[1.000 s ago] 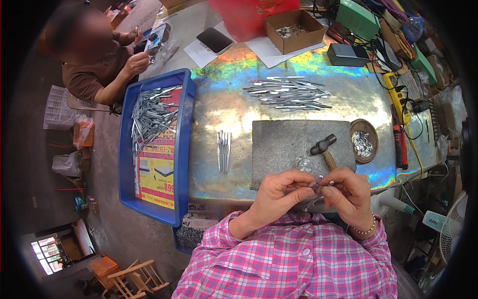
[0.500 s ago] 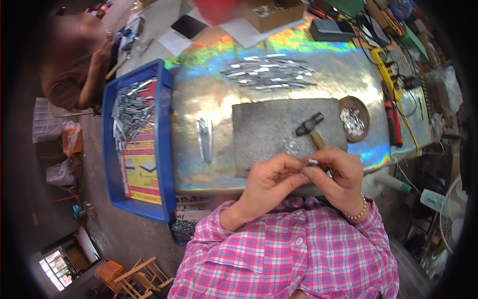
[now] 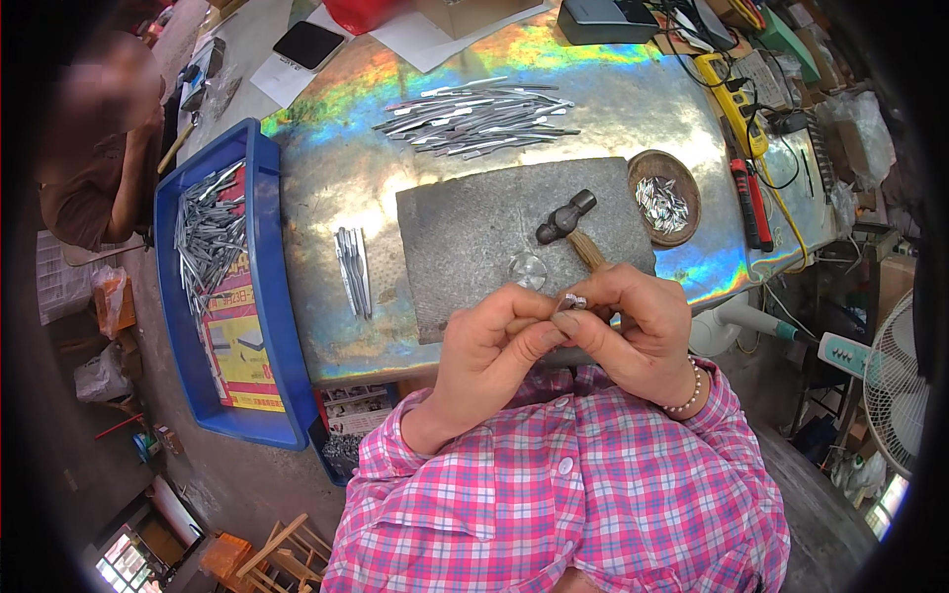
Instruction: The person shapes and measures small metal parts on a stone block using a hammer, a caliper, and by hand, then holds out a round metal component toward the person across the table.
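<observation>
My left hand [image 3: 491,348] and my right hand [image 3: 638,318] meet in front of my chest, both closed. Their thumbs and forefingers pinch a small silver metal piece [image 3: 570,301], partly hidden by the fingertips. Just beyond them is a grey stone slab [image 3: 445,237], on which a hammer [image 3: 565,219] lies, its wooden handle toward my right hand. A clear round disc [image 3: 527,270] rests on the slab near my left fingers. To the slab's right, a round bowl [image 3: 645,170] holds many small silver pieces [image 3: 662,206].
Thin metal strips [image 3: 479,117] lie piled beyond the slab; a small bundle of strips [image 3: 353,272] lies to its left. A blue tray [image 3: 265,296] with more strips stands at left, near another person [image 3: 89,188]. Red-black pliers-like tool [image 3: 751,203] and fan [image 3: 895,385] are right.
My view has turned, so the table and its things sit farther left and higher in the picture. Both hands still pinch the small metal piece; the clear disc shows more plainly.
</observation>
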Demonstrator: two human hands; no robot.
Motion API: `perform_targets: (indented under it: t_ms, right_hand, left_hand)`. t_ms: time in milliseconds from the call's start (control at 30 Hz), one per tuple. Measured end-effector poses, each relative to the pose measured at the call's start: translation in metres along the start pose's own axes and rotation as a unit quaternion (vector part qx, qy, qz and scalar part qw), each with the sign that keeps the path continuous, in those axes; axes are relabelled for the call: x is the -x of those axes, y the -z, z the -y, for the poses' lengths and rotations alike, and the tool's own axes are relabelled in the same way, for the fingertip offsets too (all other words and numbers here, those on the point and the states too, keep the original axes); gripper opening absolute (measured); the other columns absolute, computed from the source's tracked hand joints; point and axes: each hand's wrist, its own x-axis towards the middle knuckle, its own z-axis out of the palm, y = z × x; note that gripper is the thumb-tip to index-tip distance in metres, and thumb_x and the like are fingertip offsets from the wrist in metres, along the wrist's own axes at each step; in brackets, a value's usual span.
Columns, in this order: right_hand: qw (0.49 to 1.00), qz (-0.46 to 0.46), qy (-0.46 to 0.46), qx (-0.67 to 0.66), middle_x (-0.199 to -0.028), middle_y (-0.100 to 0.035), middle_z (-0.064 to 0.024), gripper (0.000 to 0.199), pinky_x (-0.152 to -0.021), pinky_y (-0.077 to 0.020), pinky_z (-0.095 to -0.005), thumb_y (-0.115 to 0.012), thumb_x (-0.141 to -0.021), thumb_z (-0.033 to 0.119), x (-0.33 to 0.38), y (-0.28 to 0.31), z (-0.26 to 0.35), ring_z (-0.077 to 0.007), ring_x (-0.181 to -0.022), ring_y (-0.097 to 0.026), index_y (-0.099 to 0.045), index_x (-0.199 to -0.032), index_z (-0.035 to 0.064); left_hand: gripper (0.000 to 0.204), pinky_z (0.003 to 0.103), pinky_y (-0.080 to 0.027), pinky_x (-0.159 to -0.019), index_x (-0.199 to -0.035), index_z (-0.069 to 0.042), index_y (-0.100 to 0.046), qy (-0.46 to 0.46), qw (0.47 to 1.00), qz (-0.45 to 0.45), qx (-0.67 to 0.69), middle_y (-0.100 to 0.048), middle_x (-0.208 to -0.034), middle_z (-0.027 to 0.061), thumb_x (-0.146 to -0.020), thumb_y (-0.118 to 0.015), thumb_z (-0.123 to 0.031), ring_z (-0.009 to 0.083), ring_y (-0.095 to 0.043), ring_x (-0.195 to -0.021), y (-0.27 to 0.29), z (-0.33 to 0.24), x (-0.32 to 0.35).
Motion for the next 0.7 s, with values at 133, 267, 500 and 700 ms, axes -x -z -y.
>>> perform_targets:
  t_ms: [133, 267, 500, 700]
  right_hand:
    - [1.0, 0.005, 0.002, -0.001, -0.066, -0.062, -0.0068, 0.011, -0.047, -0.0447, -0.0234, -0.069, -0.084, 0.007, -0.001, 0.001, 0.002, -0.0097, -0.055, -0.062, -0.062, -0.086, -0.0012]
    - [1.0, 0.011, -0.026, -0.007, -0.063, -0.061, -0.0064, 0.012, -0.046, -0.0445, -0.0228, -0.068, -0.085, 0.007, 0.0, -0.001, 0.003, -0.0085, -0.054, -0.062, -0.06, -0.083, -0.001]
    - [0.94, 0.015, -0.246, -0.236, -0.063, -0.06, -0.0037, 0.017, -0.045, -0.0443, -0.0192, -0.064, -0.089, 0.008, -0.007, -0.004, -0.004, -0.0074, -0.054, -0.061, -0.052, -0.079, 0.001]
    - [0.907, -0.035, -0.297, -0.297, -0.059, -0.055, 0.0011, 0.018, -0.035, -0.0231, -0.0183, -0.065, -0.089, 0.013, -0.015, -0.002, -0.016, -0.0002, -0.039, -0.036, -0.055, -0.075, 0.0069]
  left_hand:
    - [0.01, 0.02, -0.048, -0.063, -0.096, 0.001, -0.058, -0.008, 1.0, 0.002, -0.017, -0.067, -0.078, 0.0052, -0.091, -0.062, -0.006, 0.0054, -0.062, -0.075, -0.001, -0.003, -0.002]
    - [0.01, 0.021, -0.05, -0.062, -0.091, 0.001, -0.055, 0.0, 0.999, 0.025, -0.027, -0.069, -0.077, 0.0066, -0.092, -0.061, -0.007, 0.0073, -0.065, -0.075, 0.0, -0.003, -0.004]
    - [0.008, 0.023, -0.053, -0.068, -0.094, 0.001, -0.052, 0.133, 0.989, 0.052, 0.03, -0.067, -0.087, 0.0093, -0.093, -0.058, -0.005, 0.0124, -0.065, -0.079, 0.006, -0.01, -0.01]
    - [0.016, 0.021, -0.05, -0.058, -0.09, -0.002, -0.052, 0.145, 0.984, 0.084, -0.053, -0.064, -0.074, 0.0031, -0.092, -0.062, -0.014, 0.0068, -0.061, -0.066, 0.01, -0.025, -0.03]
